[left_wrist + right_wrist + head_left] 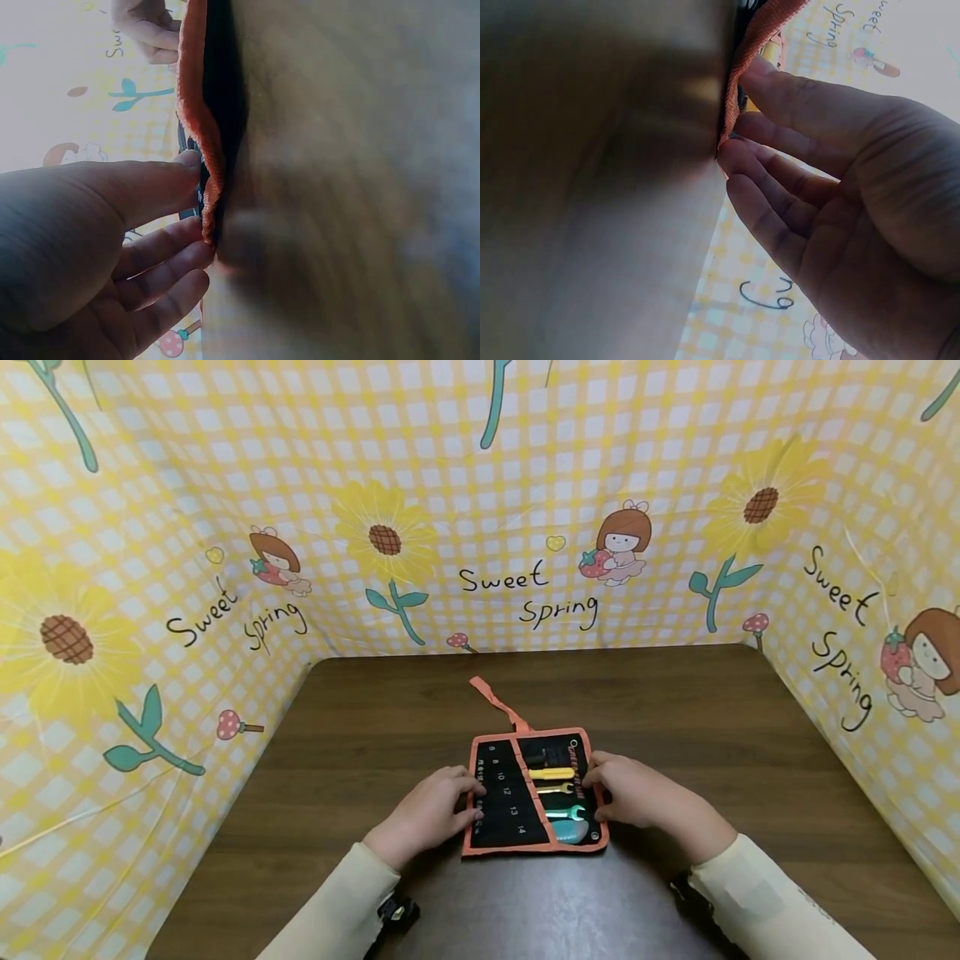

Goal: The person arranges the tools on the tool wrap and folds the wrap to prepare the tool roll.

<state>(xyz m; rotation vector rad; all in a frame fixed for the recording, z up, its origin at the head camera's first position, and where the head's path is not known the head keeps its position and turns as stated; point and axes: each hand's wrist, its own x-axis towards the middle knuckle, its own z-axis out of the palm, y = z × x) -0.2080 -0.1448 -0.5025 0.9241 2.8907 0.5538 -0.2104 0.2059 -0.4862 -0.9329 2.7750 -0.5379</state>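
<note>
A black tool roll (pixel 510 835) with orange edging lies spread on the table, numbers printed on its left panel. Its right side shows a yellow handle (pixel 551 773), a gold wrench (pixel 557 789), a green wrench (pixel 566 813) and a rounded teal piece (pixel 570 832). My left hand (pixel 431 814) touches the roll's left edge, thumb and fingertips on the orange edging (pixel 196 97). At the opposite edge rests my right hand (pixel 633 789), thumb and forefinger spread apart on the border. The right wrist view has those fingertips (pixel 739 154) right at the edging, close over the tabletop.
An orange strap (pixel 491 695) extends from the roll's far edge. The brown wooden table (pixel 360 718) is enclosed at the back and sides by yellow checked cloth (pixel 480 510). Dark wrist cameras (pixel 397 910) sit below both hands.
</note>
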